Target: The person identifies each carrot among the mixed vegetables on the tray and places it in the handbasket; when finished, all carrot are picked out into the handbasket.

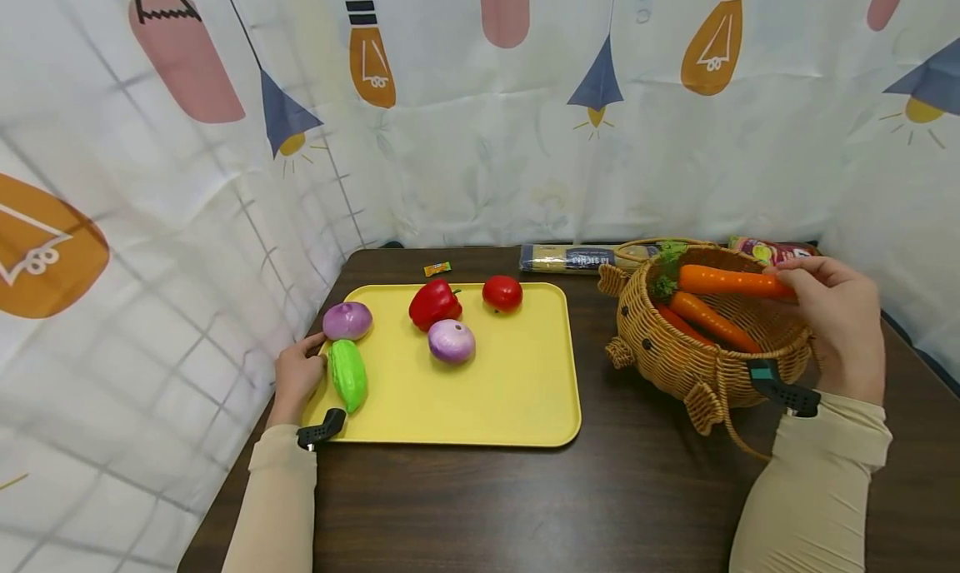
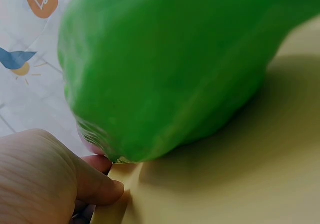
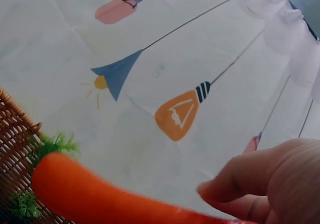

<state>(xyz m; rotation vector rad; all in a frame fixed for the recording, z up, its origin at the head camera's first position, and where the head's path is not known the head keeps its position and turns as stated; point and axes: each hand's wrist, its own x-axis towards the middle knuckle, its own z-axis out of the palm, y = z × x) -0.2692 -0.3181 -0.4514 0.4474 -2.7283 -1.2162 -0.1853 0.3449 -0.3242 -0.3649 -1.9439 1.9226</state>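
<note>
My left hand (image 1: 296, 377) grips the left rim of a yellow tray (image 1: 510, 406); in the left wrist view the thumb lies over the rim. Right beside it on the tray lie a green bumpy vegetable (image 1: 348, 376), large in the left wrist view (image 2: 165, 74), and a purple onion (image 1: 347, 321). My right hand (image 1: 840, 323) pinches the narrow end of an orange carrot (image 1: 731, 281) over a wicker basket (image 1: 675, 373). The carrot's green top points left, and its thick end shows in the right wrist view (image 3: 75, 184). More carrots (image 1: 716, 321) lie inside the basket.
A red bell pepper (image 1: 434, 305), a tomato (image 1: 502, 293) and a purple-white onion (image 1: 452, 341) sit on the tray. Behind are a small wrapped candy (image 1: 437, 269), a pasta packet (image 1: 570, 258) and a pink packet (image 1: 772, 249). A patterned curtain (image 1: 480, 165) borders the dark table (image 1: 525, 506).
</note>
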